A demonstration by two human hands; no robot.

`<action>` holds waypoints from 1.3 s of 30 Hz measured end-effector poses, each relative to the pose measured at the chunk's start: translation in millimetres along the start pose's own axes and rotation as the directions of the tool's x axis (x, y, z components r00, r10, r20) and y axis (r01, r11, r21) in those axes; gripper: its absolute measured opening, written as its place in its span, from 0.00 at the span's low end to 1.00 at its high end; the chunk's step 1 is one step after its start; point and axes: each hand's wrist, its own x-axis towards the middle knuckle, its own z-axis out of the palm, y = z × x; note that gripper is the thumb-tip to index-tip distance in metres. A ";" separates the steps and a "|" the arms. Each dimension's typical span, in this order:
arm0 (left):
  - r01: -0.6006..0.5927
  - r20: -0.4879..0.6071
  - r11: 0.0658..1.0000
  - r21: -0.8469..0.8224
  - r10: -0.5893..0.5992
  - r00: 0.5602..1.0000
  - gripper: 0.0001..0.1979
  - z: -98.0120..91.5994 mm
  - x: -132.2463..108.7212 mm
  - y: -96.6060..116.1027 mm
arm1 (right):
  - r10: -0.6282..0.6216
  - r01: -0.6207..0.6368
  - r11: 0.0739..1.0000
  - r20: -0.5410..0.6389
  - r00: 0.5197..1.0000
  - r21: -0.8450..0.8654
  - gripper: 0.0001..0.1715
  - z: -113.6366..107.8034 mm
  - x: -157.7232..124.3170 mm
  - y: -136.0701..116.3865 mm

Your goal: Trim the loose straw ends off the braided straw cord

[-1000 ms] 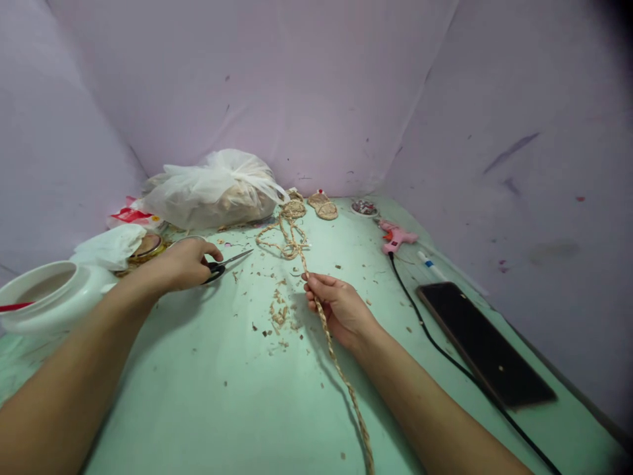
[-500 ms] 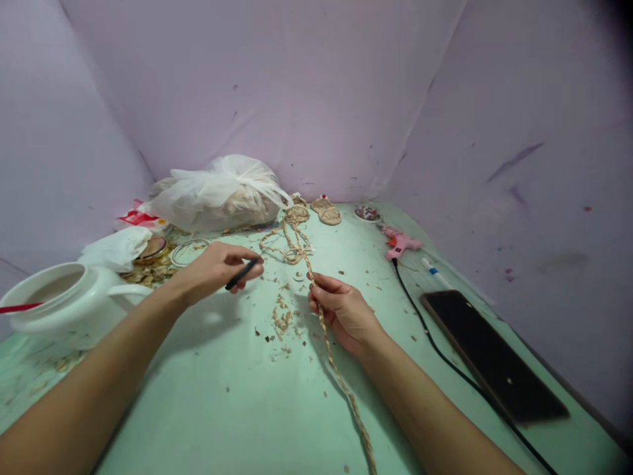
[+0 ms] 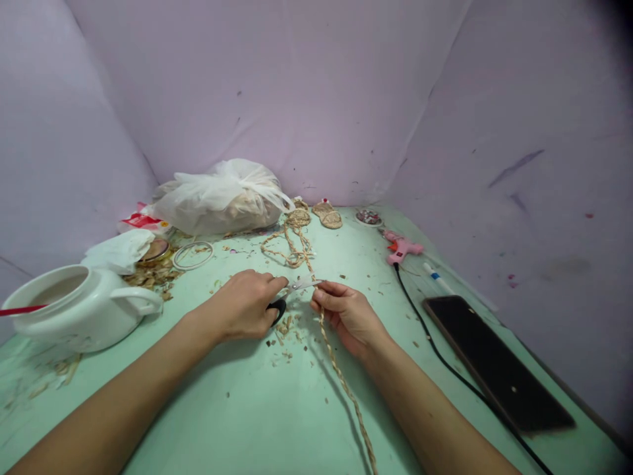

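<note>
My left hand is closed round the black handles of a pair of scissors, whose blades point right at a braided straw rope. My right hand pinches that rope just beside the blade tips. The rope runs from a loose coil at the back, through my right fingers, and down toward the near edge of the green table. Straw scraps lie under the scissors.
A white pot stands at the left, with a metal ring and a white plastic bag behind it. A pink glue gun with a black cord, a pen and a dark phone lie at the right. Small woven pieces sit at the back.
My left hand picked the scissors up from the left and carried them right, to the rope held by my right hand. My right hand stayed almost still.
</note>
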 end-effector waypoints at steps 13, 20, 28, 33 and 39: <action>0.003 0.034 1.000 -0.020 -0.002 0.999 0.18 9.1 1.3 8.9 | -0.063 0.064 0.994 0.011 0.998 -0.094 0.16 2.8 -4.5 -0.2; 0.012 0.044 1.000 0.006 -0.013 0.999 0.21 12.2 2.3 13.1 | -0.076 0.073 0.990 -0.020 0.997 -0.120 0.15 4.8 -7.3 -1.6; 0.017 0.038 0.980 -0.200 -0.010 0.999 0.18 9.2 1.1 8.4 | -0.083 0.077 0.993 -0.053 0.995 -0.092 0.15 5.0 -7.9 -3.1; 0.107 -0.157 0.847 -0.520 -0.217 0.963 0.12 5.8 6.1 -1.0 | -0.027 0.025 0.998 -0.035 0.999 -0.052 0.15 5.0 -8.6 -5.0; 0.244 0.150 0.074 -0.967 -0.607 0.780 0.19 3.4 15.1 0.1 | 0.110 -0.099 0.991 0.125 0.986 -0.092 0.14 4.2 -14.4 -2.8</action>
